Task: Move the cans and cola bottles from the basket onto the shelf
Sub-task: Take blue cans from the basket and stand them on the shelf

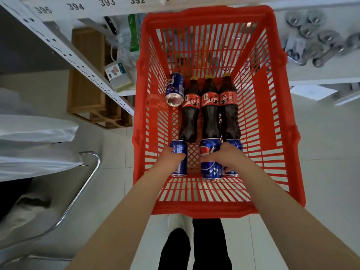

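Down at the near end of the red basket [280, 133], blue cans lie lengthwise: left hand [172, 154] wraps the left can [179, 158]; right hand [227, 156] closes over the middle can [211, 160], shelf [124, 92] ahead-left.

Rightmost can [234, 145] mostly hidden behind right hand [227, 156]; shelf number labels [107, 1] cut by top edge.
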